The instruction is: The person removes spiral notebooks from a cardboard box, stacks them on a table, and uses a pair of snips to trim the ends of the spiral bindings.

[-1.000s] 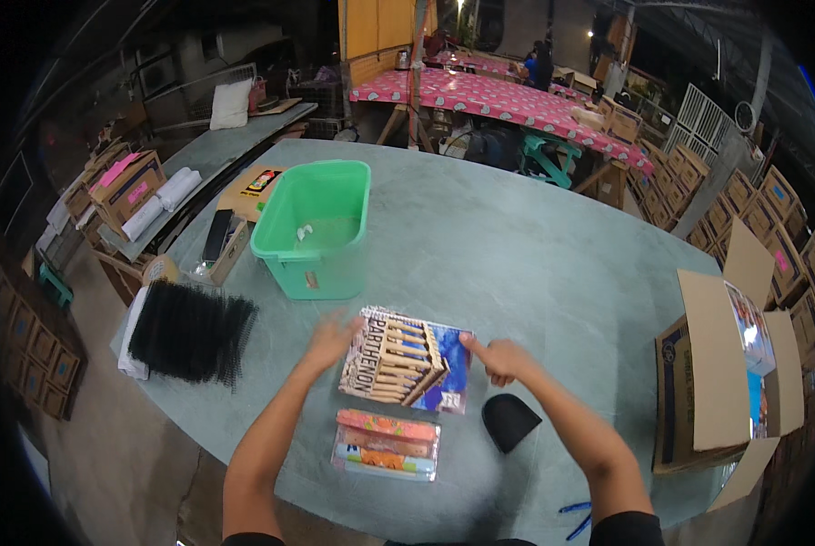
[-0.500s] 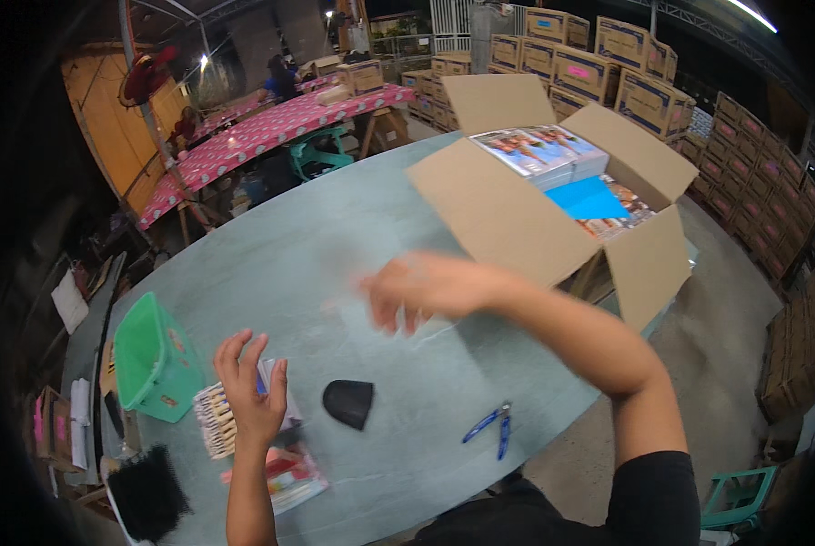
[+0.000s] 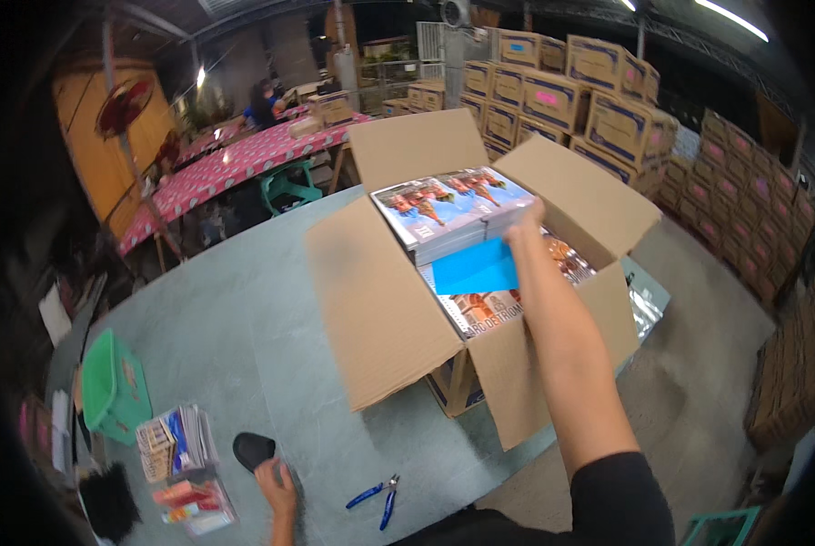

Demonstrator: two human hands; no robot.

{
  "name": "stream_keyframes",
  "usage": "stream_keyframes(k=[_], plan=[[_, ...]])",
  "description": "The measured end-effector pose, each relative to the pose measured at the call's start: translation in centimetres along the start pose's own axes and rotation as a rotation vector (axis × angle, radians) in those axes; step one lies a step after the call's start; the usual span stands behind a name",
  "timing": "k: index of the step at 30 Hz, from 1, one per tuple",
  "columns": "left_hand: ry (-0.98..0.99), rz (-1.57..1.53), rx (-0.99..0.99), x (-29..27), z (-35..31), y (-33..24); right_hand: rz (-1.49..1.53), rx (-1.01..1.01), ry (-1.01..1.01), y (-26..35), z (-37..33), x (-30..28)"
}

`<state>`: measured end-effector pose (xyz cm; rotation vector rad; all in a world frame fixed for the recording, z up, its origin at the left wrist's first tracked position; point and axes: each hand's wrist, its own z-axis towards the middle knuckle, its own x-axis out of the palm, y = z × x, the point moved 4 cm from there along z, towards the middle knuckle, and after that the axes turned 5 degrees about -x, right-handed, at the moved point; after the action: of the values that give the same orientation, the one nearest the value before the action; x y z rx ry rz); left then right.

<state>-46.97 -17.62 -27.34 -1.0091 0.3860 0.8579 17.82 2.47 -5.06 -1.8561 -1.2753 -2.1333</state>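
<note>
- Right hand [image 3: 528, 221]: at the right end of the book stack [image 3: 448, 205], fingers partly hidden; cannot tell whether they pinch it.
- Left hand [image 3: 278, 489]: beside the black rounded piece [image 3: 254, 449], fingers bent; its grip cannot be told.
- The stack sits inside the open carton [image 3: 385, 318], next to a blue sheet [image 3: 473, 269].
- Blue-handled pliers [image 3: 389, 506] lie on the table [image 3: 235, 337], right of the left hand.
- Farther left stands a green bin [image 3: 133, 400].

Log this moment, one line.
right hand: at booklet stack in open carton | left hand: at black rounded item | blue-handled pliers: on table
</note>
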Motion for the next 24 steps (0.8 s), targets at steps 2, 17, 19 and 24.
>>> stream_keyframes(k=[2, 17, 19, 24], plan=[[-0.044, 0.162, -0.029, 0.2, -3.0, 3.2, 0.161, 0.001, -0.099, -2.2, 1.6, 0.3], [-0.170, 0.186, -0.252, 1.3, -3.9, 5.2, 0.207, 0.130, -0.140, -1.5, 2.7, -0.1], [-0.142, 0.225, -0.273, 0.9, -3.9, 5.6, 0.192, 0.172, -0.141, -1.8, 2.3, 0.2], [-0.143, 0.232, -0.246, 1.1, -4.1, 4.6, -0.070, 0.246, -0.447, -3.1, 0.0, 0.6]])
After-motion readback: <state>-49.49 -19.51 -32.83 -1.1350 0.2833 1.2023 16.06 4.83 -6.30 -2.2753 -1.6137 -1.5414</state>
